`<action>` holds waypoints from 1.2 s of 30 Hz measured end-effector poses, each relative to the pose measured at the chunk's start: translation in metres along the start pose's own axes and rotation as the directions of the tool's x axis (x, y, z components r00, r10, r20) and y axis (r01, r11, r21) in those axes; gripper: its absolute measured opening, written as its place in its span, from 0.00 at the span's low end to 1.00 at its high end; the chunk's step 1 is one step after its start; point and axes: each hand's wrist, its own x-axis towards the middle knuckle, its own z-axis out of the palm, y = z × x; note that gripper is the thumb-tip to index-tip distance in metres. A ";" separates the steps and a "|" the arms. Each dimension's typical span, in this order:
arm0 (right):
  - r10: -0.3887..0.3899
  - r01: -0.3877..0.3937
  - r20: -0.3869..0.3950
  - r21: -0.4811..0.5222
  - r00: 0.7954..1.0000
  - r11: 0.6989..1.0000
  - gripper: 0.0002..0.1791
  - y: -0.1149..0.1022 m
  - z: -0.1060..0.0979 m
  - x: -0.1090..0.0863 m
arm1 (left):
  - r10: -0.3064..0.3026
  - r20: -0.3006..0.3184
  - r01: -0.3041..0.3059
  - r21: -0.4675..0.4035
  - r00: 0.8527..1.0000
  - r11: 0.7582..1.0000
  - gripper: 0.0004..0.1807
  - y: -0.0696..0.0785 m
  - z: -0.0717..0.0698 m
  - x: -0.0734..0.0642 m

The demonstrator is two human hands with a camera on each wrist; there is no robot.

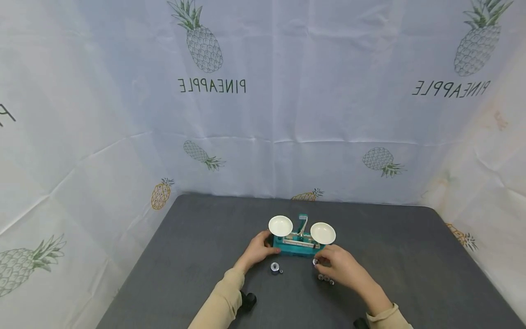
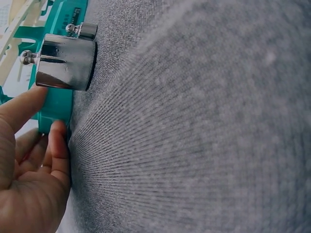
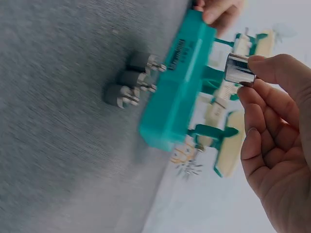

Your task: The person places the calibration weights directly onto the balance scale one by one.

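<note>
The right hand [image 1: 343, 269] pinches a small metal weight [image 3: 239, 69] between thumb and fingertips, just in front of the teal scale [image 1: 297, 244] near its right pan [image 1: 323, 233]. The left hand [image 1: 259, 250] rests against the scale's left end, fingers fairly straight and touching the base, not wrapped round it. The weight looks polished and hard, so it is probably dense for its size and slippery; its sides or top knob seem the surest hold. Three more weights [image 3: 129, 80] stand on the grey table [image 1: 411, 256] beside the scale base, and a larger weight [image 1: 275, 267] sits by the left hand. The pans look light and easily tipped. Open table lies on both sides, with its edges well apart from the hands.
</note>
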 end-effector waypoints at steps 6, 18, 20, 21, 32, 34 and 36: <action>-0.003 0.002 -0.038 -0.007 0.999 1.000 0.06 -0.001 -0.015 0.003 | 0.004 0.004 -0.004 -0.005 1.000 1.000 0.35 0.001 -0.001 0.000; 0.032 -0.034 -0.105 -0.010 0.994 0.999 0.06 0.010 -0.036 0.017 | 0.004 0.003 -0.004 -0.006 1.000 1.000 0.35 0.000 -0.001 -0.001; 0.039 -0.039 -0.103 -0.002 0.994 0.999 0.06 0.013 -0.038 0.020 | 0.002 0.002 -0.002 -0.010 1.000 1.000 0.35 0.000 -0.001 -0.001; 0.045 -0.045 -0.100 0.003 0.994 0.999 0.06 0.015 -0.039 0.022 | 0.002 0.000 -0.002 -0.012 1.000 1.000 0.35 0.000 -0.001 -0.001; 0.099 -0.097 -0.063 0.042 0.993 0.994 0.07 0.031 -0.036 0.036 | -0.001 0.000 0.001 -0.020 1.000 1.000 0.34 0.002 -0.003 0.000; 0.100 -0.098 -0.061 0.046 0.993 0.994 0.07 0.033 -0.034 0.037 | 0.004 -0.001 -0.004 -0.017 1.000 1.000 0.34 0.001 -0.003 0.000; 0.108 -0.105 -0.056 0.050 0.993 0.993 0.07 0.034 -0.032 0.038 | 0.007 0.001 -0.007 -0.015 1.000 1.000 0.34 0.000 -0.002 -0.001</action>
